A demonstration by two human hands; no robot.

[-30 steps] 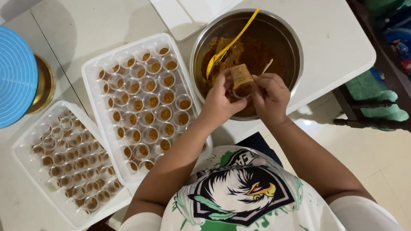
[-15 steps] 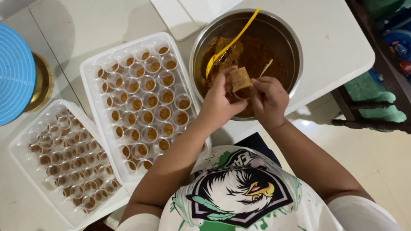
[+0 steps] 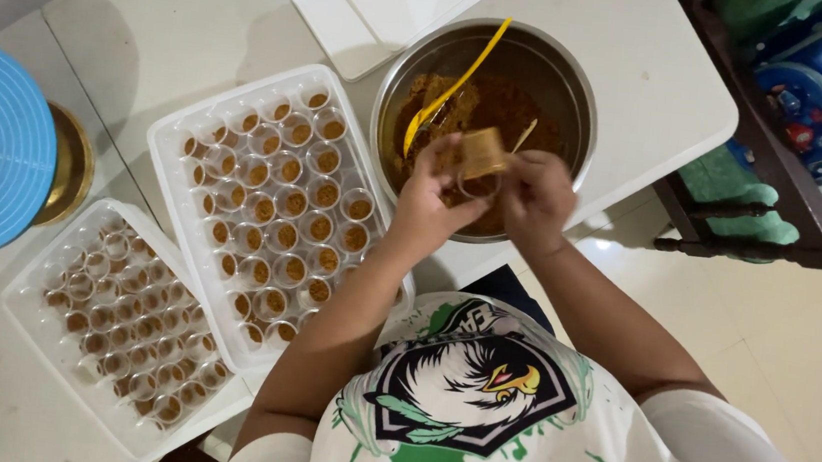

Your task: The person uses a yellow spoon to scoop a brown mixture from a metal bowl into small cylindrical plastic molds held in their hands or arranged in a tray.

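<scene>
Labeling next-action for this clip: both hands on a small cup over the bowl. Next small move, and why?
Probably carry the small cup left to an open slot in the nearer tray. It looks filled with brown mix, the left hand and right hand hold it over the metal bowl, and that tray's cups are already filled.

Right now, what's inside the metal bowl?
The metal bowl holds a brown crumbly mixture and a yellow spoon. The left hand, right hand and small cup cover its near part.
</scene>
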